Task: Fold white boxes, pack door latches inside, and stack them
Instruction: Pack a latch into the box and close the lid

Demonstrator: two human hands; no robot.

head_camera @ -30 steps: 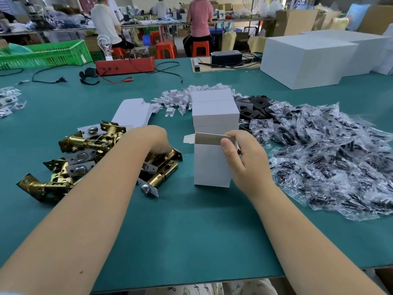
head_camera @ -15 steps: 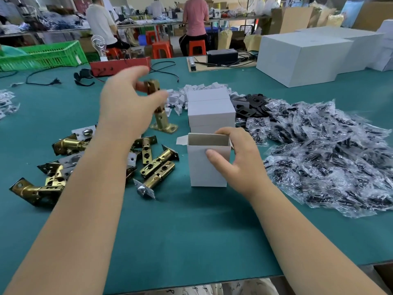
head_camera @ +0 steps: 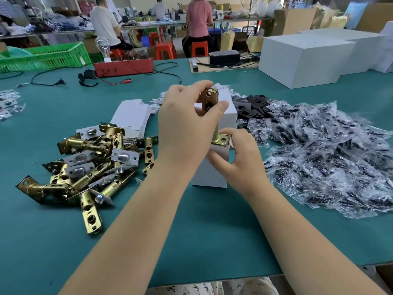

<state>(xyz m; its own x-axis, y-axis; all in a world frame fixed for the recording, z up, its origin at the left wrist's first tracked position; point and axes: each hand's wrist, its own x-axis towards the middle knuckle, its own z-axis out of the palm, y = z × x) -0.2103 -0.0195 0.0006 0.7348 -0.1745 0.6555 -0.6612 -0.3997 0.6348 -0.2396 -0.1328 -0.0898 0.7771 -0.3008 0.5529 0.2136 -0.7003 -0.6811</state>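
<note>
My left hand (head_camera: 187,128) is pinching a brass latch (head_camera: 212,116) upright above the white box (head_camera: 212,169); my right hand (head_camera: 240,158), just beside, is gripping its rim.

I see a packing workshop: a green-topped worktable (head_camera: 202,241) heaped with brass door latches (head_camera: 89,165), bagged hardware (head_camera: 331,158) and flat white boxes (head_camera: 131,116); seated workers (head_camera: 106,24) behind.

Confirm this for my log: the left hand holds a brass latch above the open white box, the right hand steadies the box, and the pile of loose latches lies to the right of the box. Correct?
Not quite. In the head view the pile of loose latches lies left of the white box, not right. The rest stands: left hand holds the brass latch, right hand steadies the box.
</note>
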